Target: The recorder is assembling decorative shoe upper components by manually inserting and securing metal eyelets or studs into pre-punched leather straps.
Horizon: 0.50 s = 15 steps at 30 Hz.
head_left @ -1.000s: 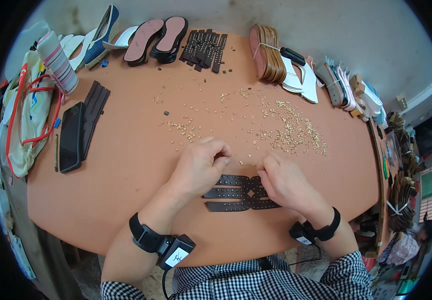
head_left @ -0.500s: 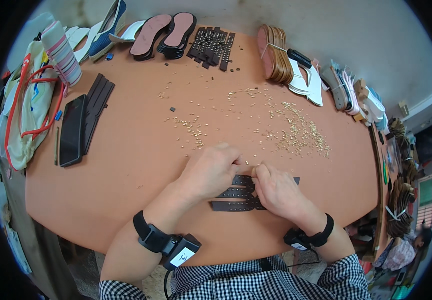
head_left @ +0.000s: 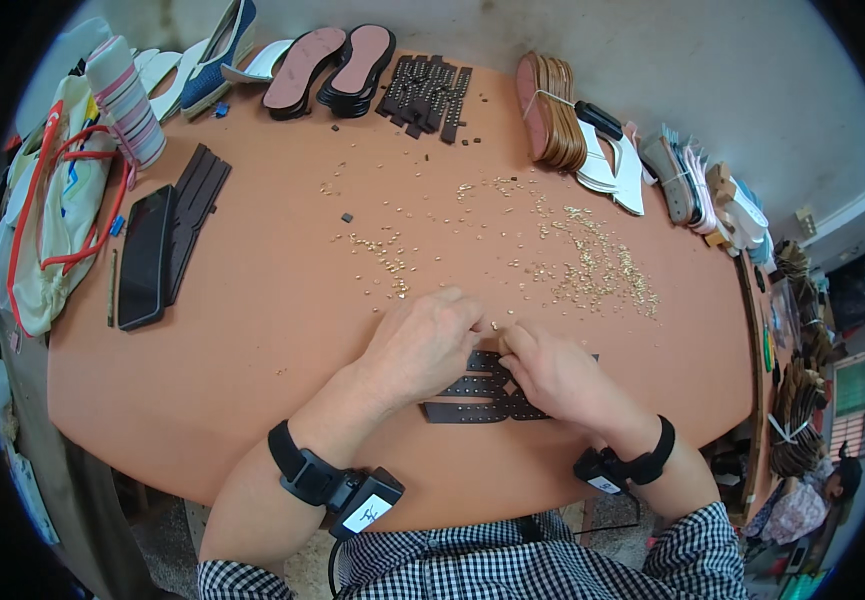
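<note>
We're right in on the grip: our left hand and right hand meet fingertip to fingertip over the dark studded strap pieces, fingers curled and pressed together at the upper edge of the straps, though we can't tell whether anything tiny sits pinched between them. The straps lie flat on the orange tabletop, near its front edge, partly under both hands, their lower one showing clear between the wrists. Each wrist wears a black band, the left band carrying a small device with a cable. Just beyond the fingertips a scatter of small gold studs spreads across the middle, thickest to the right. Out on the left lie a black phone and dark brown strips just beside it, then a cloth bag with red handles at the edge. Along the far side we see shoe soles, a pile of dark studded pieces and a bundle of tan insoles.
</note>
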Available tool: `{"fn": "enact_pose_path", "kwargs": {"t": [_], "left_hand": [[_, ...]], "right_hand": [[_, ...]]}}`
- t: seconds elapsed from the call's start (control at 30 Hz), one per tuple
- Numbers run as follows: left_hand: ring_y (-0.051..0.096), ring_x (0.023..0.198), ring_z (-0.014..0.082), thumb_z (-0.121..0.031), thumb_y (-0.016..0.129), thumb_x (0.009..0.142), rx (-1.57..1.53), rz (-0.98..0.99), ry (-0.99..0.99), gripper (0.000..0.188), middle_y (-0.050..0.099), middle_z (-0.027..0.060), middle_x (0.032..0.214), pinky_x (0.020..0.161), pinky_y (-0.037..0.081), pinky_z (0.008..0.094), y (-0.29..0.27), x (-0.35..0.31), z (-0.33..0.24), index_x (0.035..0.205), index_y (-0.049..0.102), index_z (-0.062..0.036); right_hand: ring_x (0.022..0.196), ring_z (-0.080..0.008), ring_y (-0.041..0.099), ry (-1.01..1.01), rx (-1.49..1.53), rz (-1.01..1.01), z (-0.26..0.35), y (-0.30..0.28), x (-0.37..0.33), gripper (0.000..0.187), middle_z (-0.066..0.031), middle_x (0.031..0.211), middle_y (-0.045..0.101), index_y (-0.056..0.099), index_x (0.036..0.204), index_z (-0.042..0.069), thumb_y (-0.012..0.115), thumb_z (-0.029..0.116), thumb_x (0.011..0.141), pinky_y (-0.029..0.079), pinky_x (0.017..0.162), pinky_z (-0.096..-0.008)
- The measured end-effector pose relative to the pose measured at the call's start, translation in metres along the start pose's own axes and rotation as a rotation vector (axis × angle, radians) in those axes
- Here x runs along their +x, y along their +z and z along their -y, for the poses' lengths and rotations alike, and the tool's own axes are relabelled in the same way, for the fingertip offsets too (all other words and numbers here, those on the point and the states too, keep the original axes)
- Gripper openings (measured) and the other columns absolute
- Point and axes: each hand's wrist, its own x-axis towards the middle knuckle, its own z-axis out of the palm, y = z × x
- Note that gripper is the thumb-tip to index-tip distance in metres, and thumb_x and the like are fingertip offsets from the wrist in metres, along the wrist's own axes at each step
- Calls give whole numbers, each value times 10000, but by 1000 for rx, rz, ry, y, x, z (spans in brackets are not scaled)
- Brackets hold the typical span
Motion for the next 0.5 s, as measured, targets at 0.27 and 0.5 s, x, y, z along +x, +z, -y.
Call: {"fn": "enact_pose_path", "kwargs": {"t": [0.27,0.5], "left_hand": [[574,731,339,-64,545,760,6,10,-12,79,572,146,789,641,469,395,-3,0,-2,811,584,-20],[581,731,324,-92,563,757,29,49,-7,90,577,135,790,645,474,387,-7,1,-4,824,593,-40]], "right_hand": [[753,-356,588,156,237,185,-7,-15,21,121,-178,778,601,552,830,10,605,97,765,451,666,-425],[665,-297,572,145,196,208,-5,-18,26,86,-151,743,585,548,805,9,604,63,768,448,607,-374]]}}
